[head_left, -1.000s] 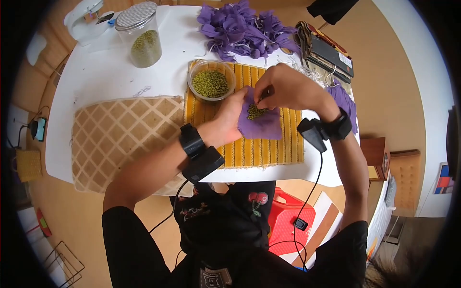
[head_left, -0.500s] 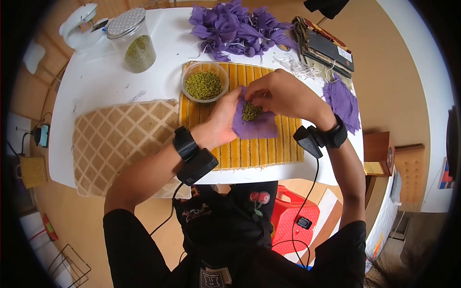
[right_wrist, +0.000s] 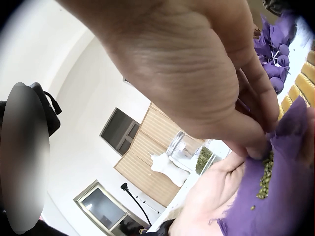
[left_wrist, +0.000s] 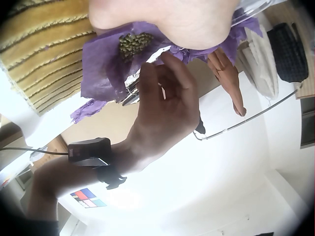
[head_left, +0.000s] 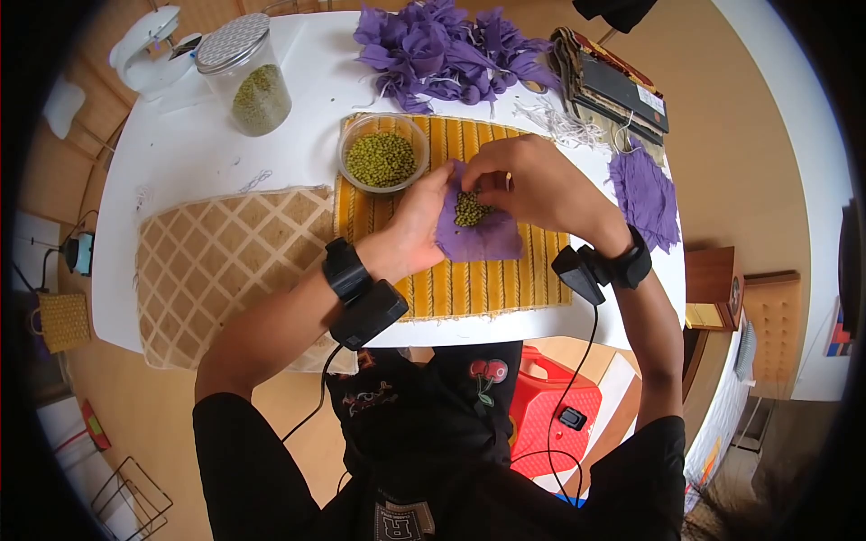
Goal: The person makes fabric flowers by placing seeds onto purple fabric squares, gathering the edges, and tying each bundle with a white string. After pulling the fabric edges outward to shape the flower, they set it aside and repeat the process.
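Note:
A purple cloth piece (head_left: 478,243) bearing a small heap of green beans (head_left: 471,209) lies over the left hand (head_left: 417,225), whose thumb is at the cloth's edge and whose other fingers are mostly hidden below it. The right hand (head_left: 546,185) reaches in from the right, fingers bent, tips touching the cloth and beans. In the left wrist view, the right hand's thumb and forefinger (left_wrist: 149,73) stand a little apart beside the beans (left_wrist: 134,45). A clear bowl of green beans (head_left: 381,162) sits just left of the hands on a yellow striped mat (head_left: 433,293).
Purple fabric pieces (head_left: 424,50) pile up at the back; a lidded jar of beans (head_left: 260,99) stands back left. A tan lattice-patterned cloth (head_left: 230,261) covers the left front. Stacked fabric books (head_left: 618,95), white threads (head_left: 564,126) and more purple cloth (head_left: 645,198) are at right.
Both hands and the cloth have shifted slightly left in the head view. The right hand's fingers have spread a little and the bean heap shows more clearly.

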A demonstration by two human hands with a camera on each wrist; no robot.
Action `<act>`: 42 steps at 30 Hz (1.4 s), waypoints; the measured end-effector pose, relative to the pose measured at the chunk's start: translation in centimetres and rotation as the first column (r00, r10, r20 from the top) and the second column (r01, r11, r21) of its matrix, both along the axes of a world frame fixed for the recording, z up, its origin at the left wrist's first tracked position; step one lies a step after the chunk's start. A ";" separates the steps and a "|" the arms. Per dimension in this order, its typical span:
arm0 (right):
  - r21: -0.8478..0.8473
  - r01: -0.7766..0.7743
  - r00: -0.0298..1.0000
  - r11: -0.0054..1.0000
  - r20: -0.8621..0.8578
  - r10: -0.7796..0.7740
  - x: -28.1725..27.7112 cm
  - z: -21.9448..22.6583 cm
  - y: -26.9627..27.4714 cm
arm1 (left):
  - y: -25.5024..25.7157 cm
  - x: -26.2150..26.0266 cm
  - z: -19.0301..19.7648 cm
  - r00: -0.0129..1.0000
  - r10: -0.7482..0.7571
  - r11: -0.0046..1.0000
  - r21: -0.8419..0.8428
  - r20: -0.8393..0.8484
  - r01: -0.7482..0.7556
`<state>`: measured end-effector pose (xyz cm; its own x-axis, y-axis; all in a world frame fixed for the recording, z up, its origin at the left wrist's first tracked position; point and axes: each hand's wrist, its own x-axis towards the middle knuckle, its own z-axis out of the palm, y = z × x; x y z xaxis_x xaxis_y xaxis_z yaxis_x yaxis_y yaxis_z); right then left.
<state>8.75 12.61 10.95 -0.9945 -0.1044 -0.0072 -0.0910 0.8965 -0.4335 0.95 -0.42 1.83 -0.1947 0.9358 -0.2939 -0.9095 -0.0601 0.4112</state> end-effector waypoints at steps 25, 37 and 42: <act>-0.117 0.357 0.900 0.927 -0.221 -0.375 2.6 -3.5 0.3 | -0.4 -0.8 -0.7 0.979 -0.196 0.963 0.200 0.050 0.182; -0.630 0.232 0.933 0.741 -0.070 -0.353 4.5 -5.8 1.7 | -0.4 -0.2 -1.1 0.956 -0.186 0.977 0.066 -0.227 0.205; -0.543 0.359 0.897 0.759 -0.025 -0.442 4.8 -5.3 2.0 | -0.4 -0.3 -1.0 0.954 -0.183 0.979 0.049 -0.239 0.200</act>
